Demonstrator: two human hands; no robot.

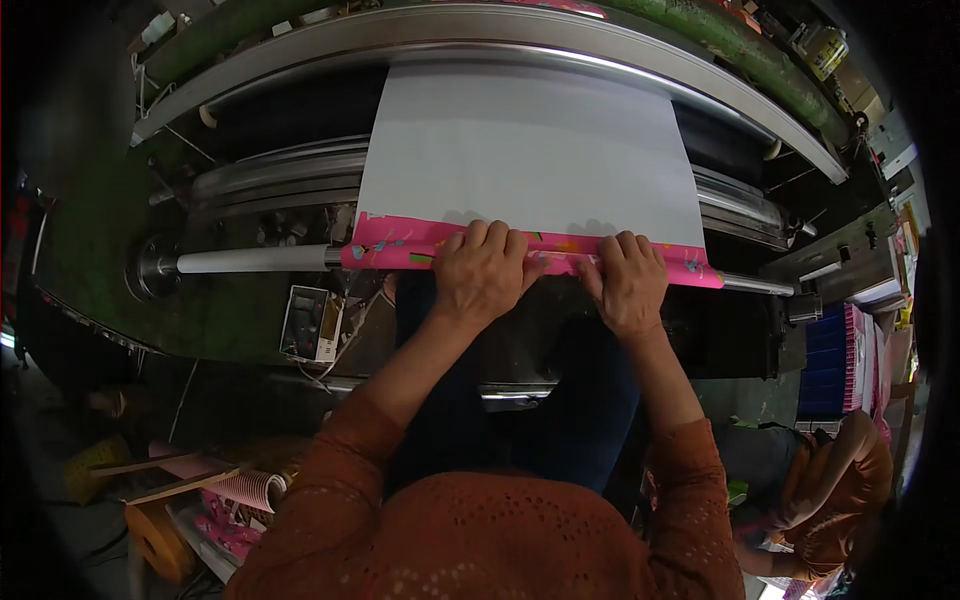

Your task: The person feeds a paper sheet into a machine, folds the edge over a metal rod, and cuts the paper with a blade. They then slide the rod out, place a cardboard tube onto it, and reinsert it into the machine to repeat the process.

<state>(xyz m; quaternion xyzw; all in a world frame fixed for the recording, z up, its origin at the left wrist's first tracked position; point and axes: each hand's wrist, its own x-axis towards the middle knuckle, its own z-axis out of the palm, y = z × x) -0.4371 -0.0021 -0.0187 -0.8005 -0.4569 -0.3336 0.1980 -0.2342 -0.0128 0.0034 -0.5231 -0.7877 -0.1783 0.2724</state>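
Note:
A white sheet (530, 150) comes down over the machine, and its near end shows pink printed paper (390, 256) with coloured figures, wrapped around a horizontal metal shaft (757, 285). My left hand (482, 270) lies over the middle of this pink roll, fingers curled on its far side and thumb pointing inward. To its right, my right hand (630, 285) grips the same roll in a like way, its thumb near the left one. Part of the paper is hidden under both hands. On the shaft's left stretch sits a white tube (255, 261).
A metal crossbar (520, 32) spans the far side, with green rollers (720, 40) beyond. Below the shaft hangs a small control box (312, 323). At lower right, another person's arm (825, 475) shows near stacked goods (840, 355). Corrugated rolls (262, 490) lie at lower left.

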